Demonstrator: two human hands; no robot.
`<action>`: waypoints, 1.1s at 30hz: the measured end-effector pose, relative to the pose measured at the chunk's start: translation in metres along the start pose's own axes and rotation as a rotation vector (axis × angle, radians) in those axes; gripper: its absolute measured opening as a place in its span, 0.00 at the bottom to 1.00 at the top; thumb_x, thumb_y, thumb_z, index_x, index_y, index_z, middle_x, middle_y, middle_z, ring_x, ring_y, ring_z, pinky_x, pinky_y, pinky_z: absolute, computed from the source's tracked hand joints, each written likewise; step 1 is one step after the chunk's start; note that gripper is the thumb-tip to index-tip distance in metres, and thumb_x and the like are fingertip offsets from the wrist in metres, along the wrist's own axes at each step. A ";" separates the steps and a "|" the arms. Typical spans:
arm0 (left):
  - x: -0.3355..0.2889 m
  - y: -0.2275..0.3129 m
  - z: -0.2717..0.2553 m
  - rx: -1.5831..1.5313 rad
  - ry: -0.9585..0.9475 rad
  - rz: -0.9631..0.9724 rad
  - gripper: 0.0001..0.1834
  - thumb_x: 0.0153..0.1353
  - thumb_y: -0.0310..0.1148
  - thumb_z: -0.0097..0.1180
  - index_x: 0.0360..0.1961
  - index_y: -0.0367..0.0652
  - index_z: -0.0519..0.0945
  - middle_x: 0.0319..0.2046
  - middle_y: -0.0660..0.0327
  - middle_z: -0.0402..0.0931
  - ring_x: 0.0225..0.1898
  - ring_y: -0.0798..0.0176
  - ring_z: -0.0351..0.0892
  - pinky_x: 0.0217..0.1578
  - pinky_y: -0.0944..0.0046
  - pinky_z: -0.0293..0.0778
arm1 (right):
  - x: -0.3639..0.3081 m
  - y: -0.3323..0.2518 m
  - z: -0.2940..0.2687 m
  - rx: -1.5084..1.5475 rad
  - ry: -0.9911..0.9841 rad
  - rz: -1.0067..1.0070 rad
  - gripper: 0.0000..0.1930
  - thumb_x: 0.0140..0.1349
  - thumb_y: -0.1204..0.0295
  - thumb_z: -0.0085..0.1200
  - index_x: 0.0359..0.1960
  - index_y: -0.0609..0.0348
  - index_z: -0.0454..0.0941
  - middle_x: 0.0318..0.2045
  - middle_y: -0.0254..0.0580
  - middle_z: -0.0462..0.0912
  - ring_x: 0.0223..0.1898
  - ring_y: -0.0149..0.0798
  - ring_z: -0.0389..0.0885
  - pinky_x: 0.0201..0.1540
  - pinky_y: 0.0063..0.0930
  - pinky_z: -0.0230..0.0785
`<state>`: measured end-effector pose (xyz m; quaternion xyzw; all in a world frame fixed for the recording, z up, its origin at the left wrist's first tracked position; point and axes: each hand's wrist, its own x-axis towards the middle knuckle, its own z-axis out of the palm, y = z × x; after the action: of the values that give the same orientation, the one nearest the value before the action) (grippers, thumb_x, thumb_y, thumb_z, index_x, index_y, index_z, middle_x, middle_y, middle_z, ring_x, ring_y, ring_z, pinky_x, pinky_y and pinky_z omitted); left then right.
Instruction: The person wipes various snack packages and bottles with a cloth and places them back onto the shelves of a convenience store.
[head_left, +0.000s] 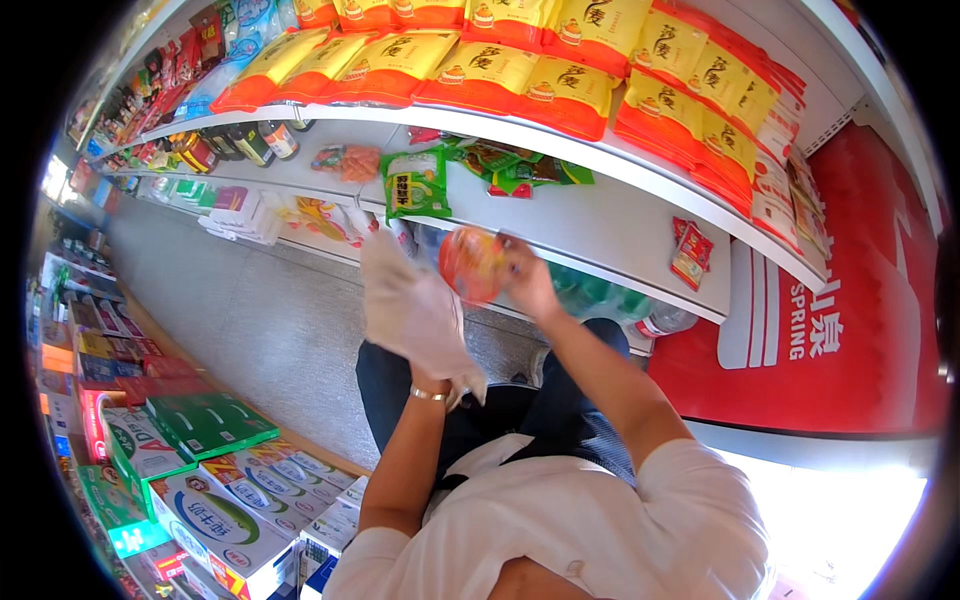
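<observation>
Frame centre: right hand (530, 287) pinches edge of round red-and-yellow package (470, 263); left hand (430, 380) under pale beige cloth (408, 308), finger state can't tell. Best: steady grip, light cloth.

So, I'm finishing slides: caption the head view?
Pale cloth largely covers the left hand; right hand holds a red package.

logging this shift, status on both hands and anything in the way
Left hand mostly hidden by pale cloth. Right hand holding red round container, blurred. Green bag on shelf just beyond.

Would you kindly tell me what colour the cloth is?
The cloth is pale beige; head view.
</observation>
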<state>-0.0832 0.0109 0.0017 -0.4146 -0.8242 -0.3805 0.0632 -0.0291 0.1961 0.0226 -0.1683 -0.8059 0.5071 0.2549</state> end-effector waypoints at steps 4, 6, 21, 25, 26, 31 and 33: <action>0.003 0.025 0.027 -0.942 0.093 -0.347 0.27 0.55 0.37 0.51 0.52 0.34 0.61 0.50 0.52 0.64 0.51 0.58 0.64 0.51 0.63 0.60 | -0.080 -0.080 -0.007 -0.468 0.036 -0.248 0.25 0.46 0.70 0.58 0.49 0.57 0.66 0.52 0.45 0.66 0.55 0.46 0.61 0.56 0.35 0.48; -0.015 -0.006 0.061 -0.944 -0.046 -0.246 0.24 0.56 0.35 0.50 0.51 0.36 0.62 0.45 0.54 0.66 0.46 0.59 0.67 0.47 0.64 0.65 | -0.100 -0.080 -0.010 -0.337 0.136 -0.251 0.31 0.37 0.72 0.60 0.49 0.57 0.67 0.52 0.49 0.64 0.51 0.51 0.62 0.53 0.38 0.55; -0.013 0.166 -0.011 -1.064 -0.044 0.068 0.21 0.48 0.39 0.55 0.39 0.37 0.67 0.35 0.57 0.70 0.35 0.62 0.70 0.34 0.66 0.67 | -0.146 -0.100 -0.053 1.239 0.482 0.180 0.25 0.58 0.66 0.44 0.56 0.64 0.55 0.50 0.50 0.68 0.52 0.44 0.70 0.55 0.37 0.62; -0.011 0.168 -0.041 -0.934 -0.064 0.140 0.22 0.52 0.39 0.51 0.44 0.36 0.65 0.38 0.56 0.71 0.38 0.60 0.71 0.37 0.64 0.67 | -0.155 -0.097 -0.073 1.249 0.218 0.357 0.24 0.56 0.68 0.47 0.53 0.66 0.61 0.48 0.51 0.71 0.50 0.43 0.72 0.54 0.35 0.64; -0.009 0.168 -0.053 -0.878 -0.074 0.174 0.22 0.54 0.39 0.50 0.45 0.36 0.65 0.39 0.55 0.71 0.38 0.59 0.72 0.38 0.63 0.68 | -0.158 -0.100 -0.076 1.175 0.163 0.407 0.22 0.56 0.69 0.48 0.52 0.66 0.62 0.47 0.51 0.71 0.49 0.42 0.72 0.53 0.34 0.64; -0.018 0.164 -0.060 -0.960 -0.121 0.116 0.23 0.59 0.40 0.45 0.51 0.36 0.63 0.42 0.55 0.71 0.42 0.57 0.72 0.42 0.61 0.68 | -0.156 -0.060 -0.071 -0.149 0.424 0.315 0.29 0.54 0.59 0.55 0.52 0.67 0.63 0.48 0.53 0.68 0.49 0.42 0.69 0.48 0.30 0.65; -0.028 0.158 -0.041 -1.272 -0.121 -0.076 0.23 0.60 0.40 0.42 0.52 0.36 0.62 0.43 0.56 0.70 0.43 0.56 0.72 0.44 0.61 0.68 | -0.153 -0.074 -0.058 0.034 0.436 0.285 0.30 0.54 0.59 0.55 0.54 0.65 0.61 0.51 0.53 0.65 0.50 0.43 0.68 0.50 0.32 0.63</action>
<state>0.0416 0.0229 0.1096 -0.3622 -0.4537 -0.7731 -0.2554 0.1280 0.1256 0.0730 -0.3812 -0.6915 0.5030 0.3513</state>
